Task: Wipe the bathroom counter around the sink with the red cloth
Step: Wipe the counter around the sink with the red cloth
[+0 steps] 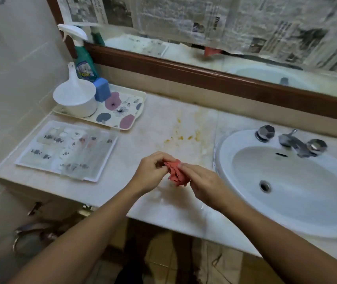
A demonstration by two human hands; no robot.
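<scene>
Bunching between both grips, red cloth [177, 172], left hand [150, 172] and right hand [203, 183] pinching it.

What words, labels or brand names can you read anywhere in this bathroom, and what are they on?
"Home": sideways heading on the newspaper taped over the mirror; its other print is too blurred.
Spray bottle: yellow label lettering, too blurred to read.
Clear packet on the counter: dark markings, unreadable.
No other text shows.
</scene>
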